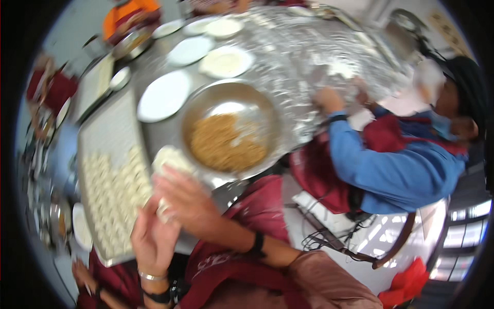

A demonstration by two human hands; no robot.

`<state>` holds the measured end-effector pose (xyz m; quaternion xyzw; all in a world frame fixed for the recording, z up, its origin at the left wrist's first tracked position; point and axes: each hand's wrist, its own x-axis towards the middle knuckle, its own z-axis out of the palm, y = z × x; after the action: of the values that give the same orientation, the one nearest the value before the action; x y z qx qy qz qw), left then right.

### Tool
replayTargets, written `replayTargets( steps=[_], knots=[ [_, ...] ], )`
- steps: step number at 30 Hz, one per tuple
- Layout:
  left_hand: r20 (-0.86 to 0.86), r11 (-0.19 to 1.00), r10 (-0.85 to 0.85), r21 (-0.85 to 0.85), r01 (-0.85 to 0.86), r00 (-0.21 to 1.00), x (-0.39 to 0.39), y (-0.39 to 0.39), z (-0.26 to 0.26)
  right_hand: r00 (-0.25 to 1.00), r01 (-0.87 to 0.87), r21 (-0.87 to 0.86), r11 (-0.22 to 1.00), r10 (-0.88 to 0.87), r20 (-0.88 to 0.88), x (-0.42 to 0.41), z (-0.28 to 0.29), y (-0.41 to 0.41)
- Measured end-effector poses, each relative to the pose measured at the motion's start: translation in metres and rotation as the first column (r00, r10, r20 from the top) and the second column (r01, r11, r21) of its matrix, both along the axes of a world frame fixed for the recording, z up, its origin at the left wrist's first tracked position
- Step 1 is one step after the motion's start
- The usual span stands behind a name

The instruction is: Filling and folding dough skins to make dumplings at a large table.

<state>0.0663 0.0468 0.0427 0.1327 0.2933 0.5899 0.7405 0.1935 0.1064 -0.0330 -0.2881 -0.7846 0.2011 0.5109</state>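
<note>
Close together between the tray and the bowl are my two hands, blurred by motion. My left hand (156, 239) is palm up, fingers raised, with a small pale piece of dough (165, 210) between it and my right hand. My right hand (185, 197) reaches across above it, its fingertips over a plate of dough wrappers (171, 159); whether they grip one cannot be told. To the left lies a metal tray (112, 112) partly filled with rows of small dumplings (115, 197). Beyond my right hand stands a steel bowl (270, 112) holding brown crumbly filling (220, 143).
White plates (165, 96), some with wrappers (225, 61), stand behind the bowl on the floury metal table (293, 50). A co-worker in blue sleeves (393, 174) works at the right. A ladle (120, 78) lies across the tray's far end. Other people stand around the table.
</note>
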Motion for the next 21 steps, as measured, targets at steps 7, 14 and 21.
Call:
replayTargets(
  steps=[7,14,21],
  knots=[
    [-0.399,0.991,0.079,0.13,-0.029,0.914,-0.026,0.01,0.004,0.996,0.016,-0.134,0.991,-0.004,0.091,0.043,-0.016,-0.027],
    [-0.721,0.948,0.299,0.147,-0.284,0.625,-0.107,0.041,0.006,0.966,0.17,-0.25,0.953,-0.11,0.235,0.087,-0.067,-0.014],
    [-0.884,0.914,0.315,0.183,-0.363,0.346,-0.17,0.071,-0.029,0.932,0.22,-0.205,0.954,-0.143,0.333,0.07,-0.087,0.001]
  ],
)
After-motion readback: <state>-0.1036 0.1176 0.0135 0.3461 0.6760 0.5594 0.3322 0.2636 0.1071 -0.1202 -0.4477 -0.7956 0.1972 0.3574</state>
